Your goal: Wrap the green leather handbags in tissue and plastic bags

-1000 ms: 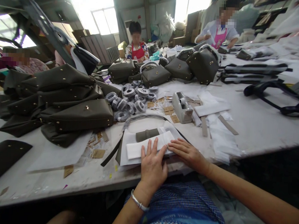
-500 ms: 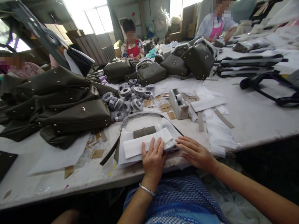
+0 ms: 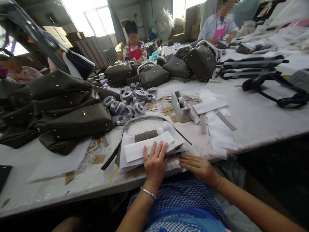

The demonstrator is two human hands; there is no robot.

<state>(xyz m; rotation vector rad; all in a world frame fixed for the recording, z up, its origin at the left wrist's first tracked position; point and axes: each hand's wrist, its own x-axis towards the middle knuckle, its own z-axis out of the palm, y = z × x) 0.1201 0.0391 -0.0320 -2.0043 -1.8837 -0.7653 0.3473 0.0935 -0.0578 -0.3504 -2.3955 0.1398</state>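
Note:
A dark olive handbag lies flat at the table's front edge, its wrapped handle arched behind it. White sheeting covers most of it, with a folded white foam strip on top and an olive strap piece showing behind the strip. My left hand rests flat on the foam strip, fingers spread. At the bag's front right corner is my right hand, fingers stretched out side by side, fingertips at the lower edge of the layers. Its thumb is hard to make out.
Olive handbags are piled at left, and more stand farther back. Wrapped coiled straps, a tape dispenser and white foam sheets lie behind the work. A black headband-like frame sits at right. Several co-workers are around the table.
My right hand has moved down and slightly left, from beside the bag's right edge to its front right corner. My left hand stays on the foam strip. The view has shifted slightly.

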